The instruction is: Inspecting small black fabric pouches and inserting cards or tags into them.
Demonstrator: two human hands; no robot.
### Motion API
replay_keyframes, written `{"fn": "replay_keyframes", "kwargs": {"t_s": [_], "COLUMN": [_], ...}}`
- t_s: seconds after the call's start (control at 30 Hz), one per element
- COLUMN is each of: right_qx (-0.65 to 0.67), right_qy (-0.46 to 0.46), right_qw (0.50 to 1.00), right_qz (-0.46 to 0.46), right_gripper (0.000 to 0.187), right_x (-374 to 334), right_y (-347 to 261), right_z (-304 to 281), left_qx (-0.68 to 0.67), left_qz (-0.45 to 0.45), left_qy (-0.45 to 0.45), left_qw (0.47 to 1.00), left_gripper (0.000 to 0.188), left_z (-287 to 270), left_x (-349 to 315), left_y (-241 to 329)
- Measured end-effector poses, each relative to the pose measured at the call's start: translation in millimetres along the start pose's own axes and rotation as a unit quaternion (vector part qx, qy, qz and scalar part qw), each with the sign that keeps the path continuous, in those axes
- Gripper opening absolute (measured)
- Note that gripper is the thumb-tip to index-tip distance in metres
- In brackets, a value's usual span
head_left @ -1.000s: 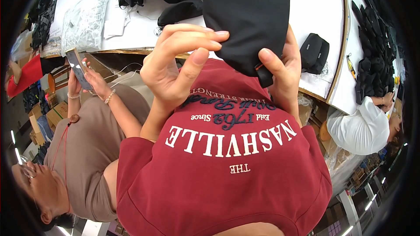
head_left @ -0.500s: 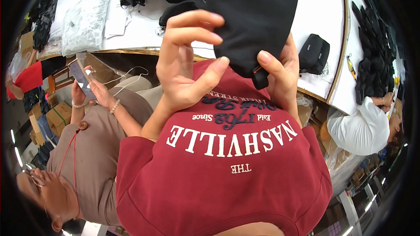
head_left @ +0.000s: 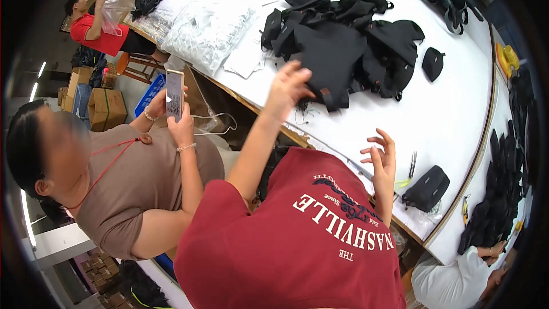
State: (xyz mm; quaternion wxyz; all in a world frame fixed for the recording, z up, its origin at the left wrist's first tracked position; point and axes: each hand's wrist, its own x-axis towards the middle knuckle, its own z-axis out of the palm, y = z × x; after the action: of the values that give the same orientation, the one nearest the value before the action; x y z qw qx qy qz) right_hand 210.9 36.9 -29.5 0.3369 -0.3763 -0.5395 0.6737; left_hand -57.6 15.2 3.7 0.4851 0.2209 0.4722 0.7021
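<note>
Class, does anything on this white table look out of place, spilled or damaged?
Nothing looks clearly spilled or damaged. One small black pouch lies by itself, just right of the jumbled heap of black bags, so it looks slightly stray, though that may be deliberate.

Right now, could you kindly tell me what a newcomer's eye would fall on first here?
Probably the heap of black bags on the white table, at the upper middle of the view. The person's dark red shirt fills the lower middle, and the left hand is at the heap's near edge.
</note>
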Motion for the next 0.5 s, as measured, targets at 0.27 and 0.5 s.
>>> {"fn": "replay_keyframes", "kwargs": {"t_s": [0.27, 0.5], "right_qx": [-0.03, -0.021], "right_qy": [0.011, 0.057], "right_qw": [0.998, 0.995], "right_qz": [0.048, 0.076], "right_gripper": [0.036, 0.032], "right_x": [13.0, 13.2], "right_y": [27.8, 30.7], "right_z": [-17.2, -11.0], "left_qx": [0.013, 0.286], "left_qz": [0.224, 0.078], "left_qy": [0.12, 0.285], "left_qw": [0.967, 0.911], "left_gripper": [0.04, 0.048], "left_z": [-134.9, -214.9], "left_x": [189.3, 226.3], "left_y": [99.9, -0.2]}}
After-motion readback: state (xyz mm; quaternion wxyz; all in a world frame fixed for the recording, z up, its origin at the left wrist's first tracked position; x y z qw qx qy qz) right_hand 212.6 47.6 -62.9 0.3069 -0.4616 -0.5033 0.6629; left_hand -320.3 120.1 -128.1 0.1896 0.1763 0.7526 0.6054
